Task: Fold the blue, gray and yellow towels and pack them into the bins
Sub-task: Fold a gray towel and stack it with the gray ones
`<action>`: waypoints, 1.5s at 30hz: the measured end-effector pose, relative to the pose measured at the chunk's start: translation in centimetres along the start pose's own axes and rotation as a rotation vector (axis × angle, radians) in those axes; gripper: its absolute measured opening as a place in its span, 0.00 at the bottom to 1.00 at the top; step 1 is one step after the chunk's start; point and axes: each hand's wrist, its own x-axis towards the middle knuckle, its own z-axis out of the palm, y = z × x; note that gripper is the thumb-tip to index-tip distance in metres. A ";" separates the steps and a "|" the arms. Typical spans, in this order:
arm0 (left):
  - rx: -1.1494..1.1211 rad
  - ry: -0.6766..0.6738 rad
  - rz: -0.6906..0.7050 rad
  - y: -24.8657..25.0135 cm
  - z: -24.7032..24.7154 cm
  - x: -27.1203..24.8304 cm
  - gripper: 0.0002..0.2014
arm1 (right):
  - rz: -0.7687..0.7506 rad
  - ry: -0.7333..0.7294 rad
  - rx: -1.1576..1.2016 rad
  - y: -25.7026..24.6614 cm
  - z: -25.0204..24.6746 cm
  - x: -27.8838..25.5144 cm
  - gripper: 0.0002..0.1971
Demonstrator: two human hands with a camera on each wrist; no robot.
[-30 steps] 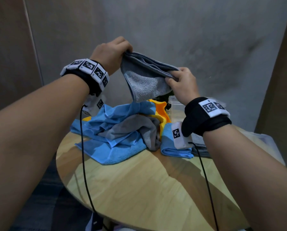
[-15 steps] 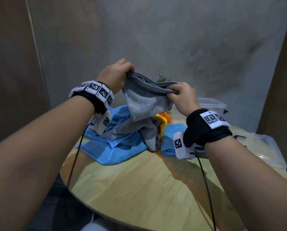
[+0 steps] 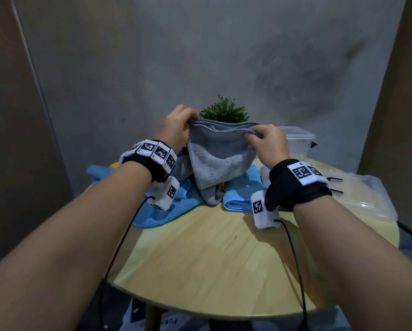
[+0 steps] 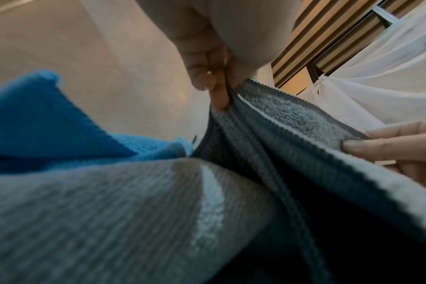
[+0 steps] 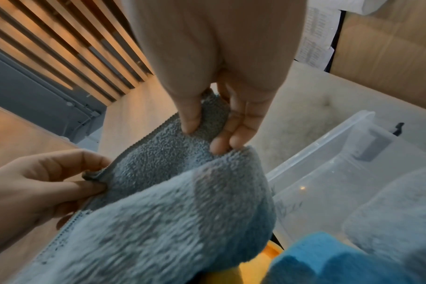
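You hold the gray towel point(image 3: 218, 154) up in the air above the round wooden table point(image 3: 212, 254), folded so that several stitched edges line up along its top. Your left hand point(image 3: 176, 126) pinches the top left corner between thumb and fingertips, and your right hand point(image 3: 268, 144) pinches the top right corner the same way, thumb on the near face and fingers behind. The top edge runs nearly level between your two hands, and the rest hangs down in front of you, its lower end close over the heap on the table; whether it touches the heap you cannot tell from here. Below the hanging cloth lies a loose blue towel point(image 3: 157, 211) spread at the left, another gray towel point(image 3: 209, 195) bunched in the middle, a sliver of yellow towel point(image 3: 223, 186) beside it, and a folded blue towel point(image 3: 238, 199) at the right. A clear plastic bin point(image 3: 298, 142) stands at the far right of the table, behind your right hand, and a second clear bin point(image 3: 367, 199) sits just right of your right wrist. A small green plant point(image 3: 225, 112) stands behind the towel's top edge.
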 end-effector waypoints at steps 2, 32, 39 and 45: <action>0.008 -0.029 -0.028 -0.1 0.1 -0.3 0.16 | 0.049 -0.007 0.037 0.4 0.2 -0.2 0.10; -0.090 -0.402 -0.015 7.5 -3.2 4.3 0.21 | -0.226 0.002 0.504 -6.4 -1.8 1.9 0.23; -0.075 -0.161 -0.087 5.8 -4.7 5.2 0.09 | 0.120 -0.376 0.055 -4.7 -2.6 -0.1 0.21; -0.238 0.016 -0.174 4.2 -4.3 4.6 0.06 | 0.327 -0.425 0.376 -4.5 -2.0 -0.9 0.08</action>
